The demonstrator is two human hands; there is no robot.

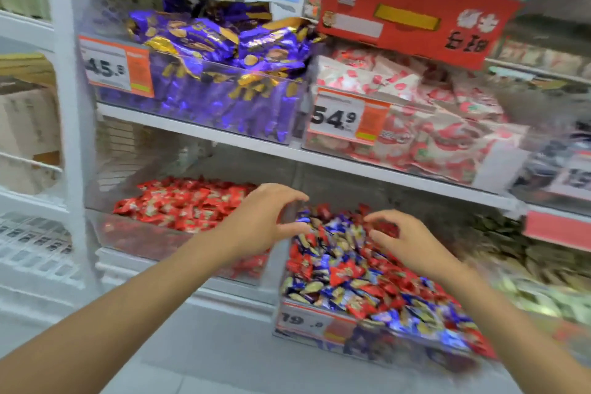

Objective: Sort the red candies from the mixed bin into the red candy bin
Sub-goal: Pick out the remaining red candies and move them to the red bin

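Many red candies [343, 275] lie among blue ones in the mixed bin [307, 323], beneath the right hand's [406, 243] curled fingers [380, 217]; blur hides whether they pinch one. The left hand [262, 221] hovers, fingers spread and holding nothing, the red candy bin [134, 233] just beside them. Most sorting seems left. Candies point every way; the mixed bin's long axis runs away from the person.

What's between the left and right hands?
Head view: candies in blue and red wrappers, piled at the far end of the mixed bin, lie between the left hand and the right hand.
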